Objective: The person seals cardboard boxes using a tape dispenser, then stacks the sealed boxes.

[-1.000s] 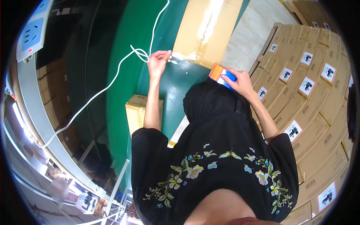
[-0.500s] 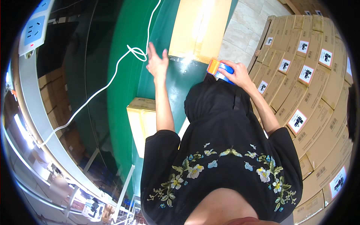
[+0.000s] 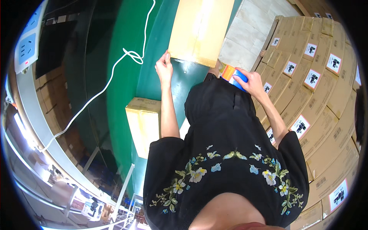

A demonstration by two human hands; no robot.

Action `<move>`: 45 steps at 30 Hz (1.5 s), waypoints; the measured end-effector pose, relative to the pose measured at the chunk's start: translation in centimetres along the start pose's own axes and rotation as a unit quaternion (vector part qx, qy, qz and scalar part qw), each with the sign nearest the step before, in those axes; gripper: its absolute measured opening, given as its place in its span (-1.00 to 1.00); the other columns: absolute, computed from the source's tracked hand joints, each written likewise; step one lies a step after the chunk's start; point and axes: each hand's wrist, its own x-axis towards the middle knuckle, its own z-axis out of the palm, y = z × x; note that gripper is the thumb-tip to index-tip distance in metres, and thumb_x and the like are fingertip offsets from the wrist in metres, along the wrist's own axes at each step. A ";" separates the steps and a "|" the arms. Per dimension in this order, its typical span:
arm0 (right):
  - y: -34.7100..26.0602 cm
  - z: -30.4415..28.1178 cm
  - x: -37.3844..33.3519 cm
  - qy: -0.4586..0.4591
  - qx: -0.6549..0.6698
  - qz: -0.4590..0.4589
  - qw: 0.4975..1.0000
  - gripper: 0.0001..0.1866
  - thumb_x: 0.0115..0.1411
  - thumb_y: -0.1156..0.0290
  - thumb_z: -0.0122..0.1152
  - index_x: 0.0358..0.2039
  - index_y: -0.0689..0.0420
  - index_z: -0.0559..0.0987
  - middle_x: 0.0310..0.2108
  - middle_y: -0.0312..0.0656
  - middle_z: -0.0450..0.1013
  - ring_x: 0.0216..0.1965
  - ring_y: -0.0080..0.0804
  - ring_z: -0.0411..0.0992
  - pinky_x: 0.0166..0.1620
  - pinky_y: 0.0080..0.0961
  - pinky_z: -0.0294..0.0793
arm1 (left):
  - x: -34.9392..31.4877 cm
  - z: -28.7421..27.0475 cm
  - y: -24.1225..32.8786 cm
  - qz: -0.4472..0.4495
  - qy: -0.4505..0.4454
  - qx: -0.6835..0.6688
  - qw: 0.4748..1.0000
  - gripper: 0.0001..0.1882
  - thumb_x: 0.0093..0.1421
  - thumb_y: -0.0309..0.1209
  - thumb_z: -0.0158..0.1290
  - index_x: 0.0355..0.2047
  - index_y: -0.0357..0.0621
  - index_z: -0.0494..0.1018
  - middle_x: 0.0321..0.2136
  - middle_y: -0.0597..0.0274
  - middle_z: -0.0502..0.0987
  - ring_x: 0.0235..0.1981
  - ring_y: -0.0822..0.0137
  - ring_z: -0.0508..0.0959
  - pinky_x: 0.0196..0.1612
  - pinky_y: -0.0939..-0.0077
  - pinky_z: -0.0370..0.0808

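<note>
A long cardboard box (image 3: 199,32) lies on the green bench, a shiny strip running down its middle. My left hand (image 3: 164,71) is at its near left corner, with thumb and fingers closed against the edge. At the right, beside my black clothing, my right hand (image 3: 251,82) grips a blue and orange tape dispenser (image 3: 229,73), held off the box's near right corner. The palm hides part of the dispenser. A second cardboard box (image 3: 143,126) rests on the bench to the left of my left forearm.
A white cable (image 3: 92,100) with a loose loop crosses the green bench surface (image 3: 124,82). At the far left is a power strip (image 3: 27,50) on a rail. Stacked labelled cartons (image 3: 312,78) fill the right side, beside a pale tiled floor (image 3: 247,28).
My left hand has moved from the bench beside the cable to the box's corner, its spread fingers closing. The right hand has shifted slightly right and down with the tape dispenser.
</note>
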 end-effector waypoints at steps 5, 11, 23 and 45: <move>2.9 3.7 2.5 -0.014 -0.019 0.000 1.000 -0.58 0.05 0.04 0.19 -0.24 0.12 0.59 -0.60 0.03 0.47 -0.56 -0.05 0.48 -0.44 -0.30 0.46 | -0.5 2.8 -2.4 0.015 0.022 -0.246 0.969 -0.56 0.31 -0.22 -0.16 0.03 -0.35 0.34 -0.05 0.07 0.46 -0.05 0.32 0.45 0.06 0.44 0.32; 6.4 3.4 6.5 -0.243 0.076 0.241 0.936 -0.57 0.07 0.00 0.14 -0.42 0.16 0.62 -0.65 -0.12 0.50 -0.62 -0.31 0.48 -0.44 -0.36 0.45 | -1.0 9.8 2.2 -0.113 0.222 -0.632 0.734 -0.45 0.31 -0.02 -0.36 0.18 -0.06 0.10 0.06 0.09 0.28 0.07 0.16 0.32 0.12 0.25 0.29; 5.5 0.0 8.4 -0.288 -0.395 -0.069 0.869 -0.61 -0.02 0.03 0.21 -0.58 0.17 0.57 -0.58 0.03 0.48 -0.49 -0.09 0.49 -0.37 -0.20 0.48 | -4.7 11.6 1.1 -0.319 0.327 -0.449 0.768 -0.56 0.24 -0.32 -0.15 0.11 -0.14 0.15 -0.14 0.19 0.33 -0.16 0.34 0.33 -0.01 0.42 0.23; 4.4 -16.1 40.9 -0.173 0.253 -0.017 0.952 -0.66 0.17 0.24 0.17 -0.17 0.25 0.55 -0.38 -0.36 0.49 -0.39 -0.70 0.38 -0.26 -0.73 0.36 | -12.2 16.8 3.6 -0.539 0.119 -0.738 0.389 -0.37 0.22 0.14 -0.37 -0.08 -0.10 0.40 -0.23 0.05 0.51 -0.38 0.21 0.53 -0.43 0.56 0.47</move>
